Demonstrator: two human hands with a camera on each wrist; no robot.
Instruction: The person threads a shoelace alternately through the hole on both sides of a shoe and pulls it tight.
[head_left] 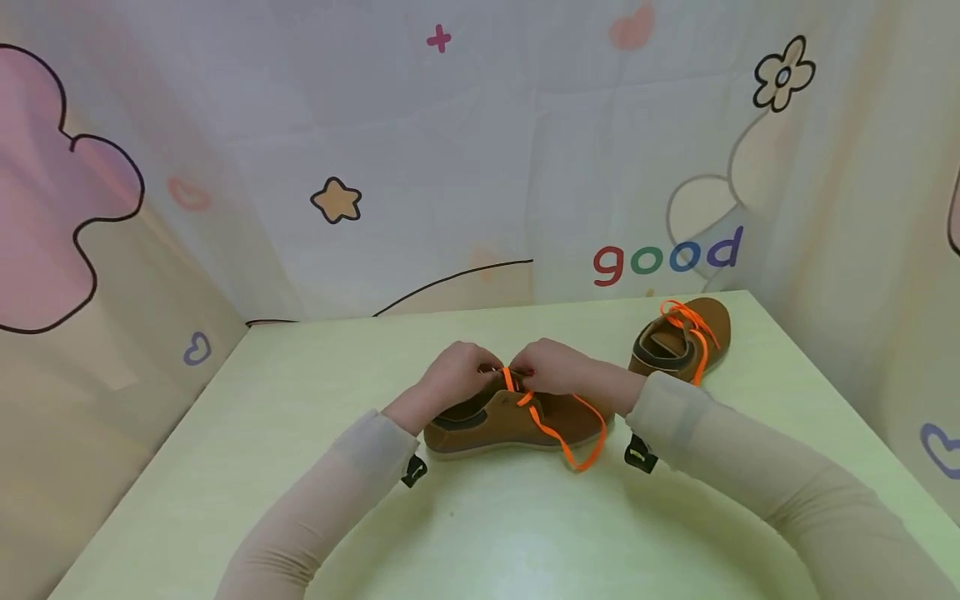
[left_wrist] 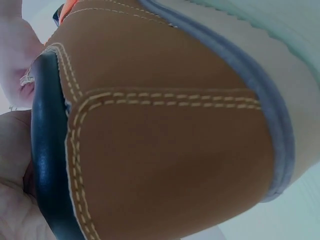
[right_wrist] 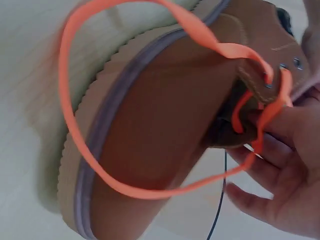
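Note:
A brown shoe point(head_left: 480, 437) with a dark collar lies side-on on the table, its toe to the right. My left hand point(head_left: 460, 372) is over its opening, fingers curled at the far eyelet flap; the fingertips are partly hidden. Beside it my right hand point(head_left: 551, 367) pinches the orange shoelace point(right_wrist: 272, 107) at that flap. From a near eyelet, the lace runs in a wide loop over the toe side and back to the right fingers. In the left wrist view the stitched heel point(left_wrist: 170, 150) fills most of the picture, with part of the hand behind the collar.
A second brown shoe point(head_left: 716, 325) with orange laces stands at the back right of the pale green table point(head_left: 300, 367), close to my right forearm. A printed curtain point(head_left: 450, 167) hangs behind the table and at both sides.

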